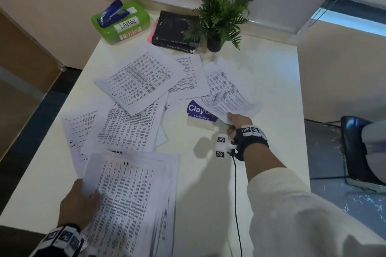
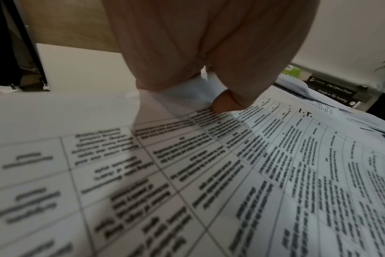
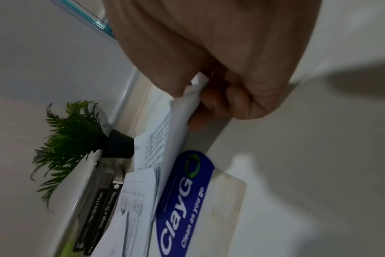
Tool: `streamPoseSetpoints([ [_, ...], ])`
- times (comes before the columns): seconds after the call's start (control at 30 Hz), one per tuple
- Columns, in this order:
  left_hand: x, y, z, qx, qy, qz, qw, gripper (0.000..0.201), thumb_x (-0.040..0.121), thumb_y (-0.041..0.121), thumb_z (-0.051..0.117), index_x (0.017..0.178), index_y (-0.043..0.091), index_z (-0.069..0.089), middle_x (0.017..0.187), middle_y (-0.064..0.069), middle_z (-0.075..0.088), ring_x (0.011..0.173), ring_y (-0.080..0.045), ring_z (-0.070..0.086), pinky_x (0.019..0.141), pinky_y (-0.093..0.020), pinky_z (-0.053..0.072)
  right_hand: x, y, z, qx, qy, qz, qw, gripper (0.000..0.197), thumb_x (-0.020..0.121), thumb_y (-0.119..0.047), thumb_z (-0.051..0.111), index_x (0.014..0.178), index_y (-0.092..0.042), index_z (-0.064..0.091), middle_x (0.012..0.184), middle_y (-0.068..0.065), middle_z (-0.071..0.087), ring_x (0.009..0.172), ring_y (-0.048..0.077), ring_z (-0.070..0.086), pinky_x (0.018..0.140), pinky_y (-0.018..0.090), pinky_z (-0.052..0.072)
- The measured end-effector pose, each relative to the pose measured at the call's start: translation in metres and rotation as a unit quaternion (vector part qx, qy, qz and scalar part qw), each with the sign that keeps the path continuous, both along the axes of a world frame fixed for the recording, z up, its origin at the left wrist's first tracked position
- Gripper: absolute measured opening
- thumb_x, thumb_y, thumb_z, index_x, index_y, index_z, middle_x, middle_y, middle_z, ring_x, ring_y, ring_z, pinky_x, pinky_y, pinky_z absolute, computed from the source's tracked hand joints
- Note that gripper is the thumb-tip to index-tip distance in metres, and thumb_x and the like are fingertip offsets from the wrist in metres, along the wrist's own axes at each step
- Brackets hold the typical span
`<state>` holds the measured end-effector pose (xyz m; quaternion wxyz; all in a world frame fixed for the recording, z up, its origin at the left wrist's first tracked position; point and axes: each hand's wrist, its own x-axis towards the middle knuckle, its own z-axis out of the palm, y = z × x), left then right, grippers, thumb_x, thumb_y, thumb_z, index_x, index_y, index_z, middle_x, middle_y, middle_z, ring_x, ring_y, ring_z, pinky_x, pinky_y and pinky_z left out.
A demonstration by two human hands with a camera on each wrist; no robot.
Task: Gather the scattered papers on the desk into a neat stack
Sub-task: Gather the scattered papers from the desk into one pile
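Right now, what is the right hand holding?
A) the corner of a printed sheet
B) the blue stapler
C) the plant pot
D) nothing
A: the right hand pinches the near corner of a printed sheet, which lies partly over the blue ClayGo card; the right wrist view shows the paper between thumb and fingers.

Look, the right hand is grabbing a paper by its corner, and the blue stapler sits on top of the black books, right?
Not quite. The right hand does pinch the paper by its corner, but the blue stapler sits on the green box, not the black books. The head view shows it.
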<state>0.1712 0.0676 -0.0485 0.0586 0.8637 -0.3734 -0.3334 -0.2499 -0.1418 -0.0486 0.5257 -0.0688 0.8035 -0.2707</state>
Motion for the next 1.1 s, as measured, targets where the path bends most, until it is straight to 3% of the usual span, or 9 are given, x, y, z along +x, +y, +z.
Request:
streamPoseSetpoints([
  [0.2,0.000,0.000,-0.003,-0.018,-0.005,-0.002,1.000,0.033,0.088,0.014,0.067,0.109,0.001,0.045,0.092,-0.024,0.057,0.078,-0.033,0.047,0.076,-0.043,0.040,-0.008,0.029,-0.010,-0.121,0.011,-0.062,0.991,0.023,0.096,-0.012,0.061,0.079,-0.016,0.047,0.077,0.006,0.053,0.063,0.018,0.056,0.062,0.029,0.053],
  [0.37,-0.005,0.001,-0.003,0.022,-0.024,-0.001,0.999,0.064,0.085,0.023,0.069,0.136,0.004,0.034,0.122,-0.028,0.052,0.109,-0.046,0.050,0.094,-0.054,0.043,0.013,0.086,0.007,-0.170,-0.173,-0.194,0.951,0.028,0.093,0.000,0.065,0.119,0.003,0.055,0.104,0.021,0.067,0.081,0.029,0.065,0.052,0.028,0.053],
  [0.5,-0.023,-0.016,0.014,0.003,-0.132,-0.068,0.989,0.076,0.084,0.034,0.067,0.147,0.019,0.028,0.142,-0.024,0.034,0.126,-0.046,0.033,0.102,-0.060,0.031,0.050,0.135,0.025,-0.160,-0.267,-0.155,0.938,0.027,0.091,0.005,0.064,0.118,-0.002,0.061,0.104,0.017,0.075,0.086,0.029,0.068,0.055,0.028,0.054],
  [0.57,-0.043,-0.031,0.029,-0.103,-0.085,-0.113,0.985,0.058,0.088,0.035,0.060,0.141,0.017,0.042,0.137,-0.020,0.044,0.124,-0.039,0.041,0.102,-0.053,0.035,0.071,0.155,0.031,-0.168,-0.293,-0.137,0.931,0.029,0.092,0.006,0.062,0.117,-0.009,0.063,0.101,0.010,0.078,0.094,0.028,0.070,0.063,0.030,0.056],
  [0.67,-0.081,-0.061,0.051,-0.169,0.161,-0.097,0.968,0.043,0.094,0.037,0.057,0.133,0.018,0.055,0.120,-0.008,0.063,0.104,-0.023,0.061,0.096,-0.037,0.047,0.100,0.182,0.035,-0.204,-0.309,-0.069,0.926,0.038,0.090,0.003,0.064,0.119,-0.021,0.063,0.110,0.003,0.076,0.106,0.027,0.069,0.084,0.043,0.057],
  [0.77,-0.109,-0.087,0.068,-0.109,0.315,-0.042,0.942,0.052,0.091,0.044,0.060,0.139,0.028,0.046,0.123,0.005,0.062,0.107,-0.017,0.064,0.101,-0.041,0.049,0.122,0.204,0.032,-0.168,-0.265,0.089,0.945,0.065,0.066,-0.035,0.090,0.124,-0.028,0.062,0.124,-0.002,0.072,0.116,0.024,0.067,0.100,0.047,0.051],
  [0.87,-0.109,-0.089,0.066,-0.115,0.331,-0.016,0.936,0.055,0.090,0.012,0.063,0.138,0.026,0.042,0.124,0.010,0.058,0.107,-0.012,0.058,0.100,-0.036,0.047,0.138,0.212,0.029,-0.131,-0.215,0.226,0.941,0.056,0.066,-0.047,0.087,0.115,-0.023,0.071,0.116,-0.004,0.075,0.109,0.019,0.070,0.102,0.043,0.052],
  [1.0,-0.069,-0.064,0.049,-0.119,0.301,0.053,0.945,0.058,0.088,0.000,0.061,0.139,0.018,0.041,0.130,0.000,0.058,0.109,-0.018,0.058,0.095,-0.033,0.048,0.132,0.213,0.013,-0.115,-0.267,0.174,0.941,0.080,0.046,-0.054,0.095,0.104,-0.003,0.075,0.103,0.010,0.077,0.092,0.028,0.073,0.083,0.036,0.054],
  [1.1,-0.020,-0.034,0.031,-0.066,0.221,0.050,0.972,0.067,0.083,0.018,0.061,0.145,0.020,0.034,0.145,-0.004,0.047,0.127,-0.025,0.050,0.106,-0.039,0.042,0.113,0.196,0.003,-0.152,-0.260,0.098,0.948,0.047,0.076,-0.047,0.079,0.102,-0.010,0.067,0.094,0.012,0.072,0.083,0.032,0.065,0.074,0.040,0.050],
])
